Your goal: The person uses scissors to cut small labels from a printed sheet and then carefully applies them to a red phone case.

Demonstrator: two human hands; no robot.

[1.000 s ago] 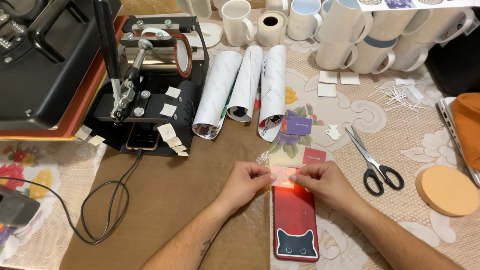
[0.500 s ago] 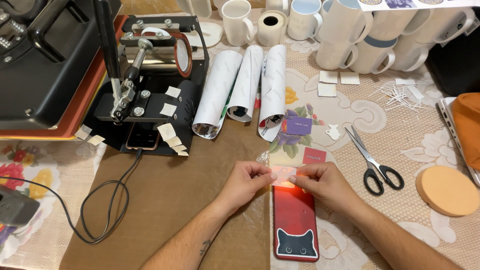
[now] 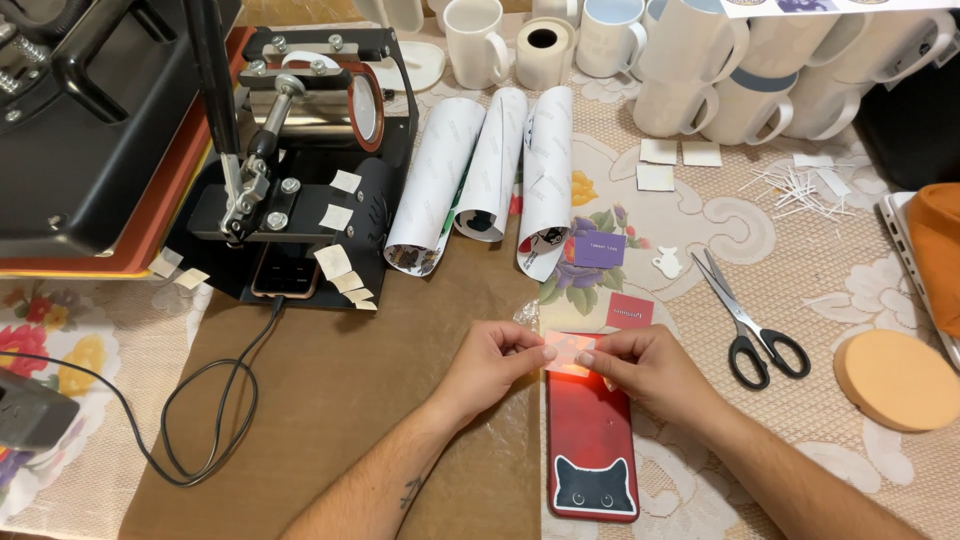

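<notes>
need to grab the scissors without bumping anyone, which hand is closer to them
Right. The right hand pinches a small strip over the red phone case, just left of the scissors. The left hand lies farther left, beyond the case.

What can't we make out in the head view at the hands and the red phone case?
- Small pale piece: pinched between left hand and right hand; fingertips cover its ends, so shape and print are unclear.
- Red phone case: top edge hidden under both hands and the piece.
- Small cards above: print too small.
- Forearms: cut off by the bottom edge.
</notes>
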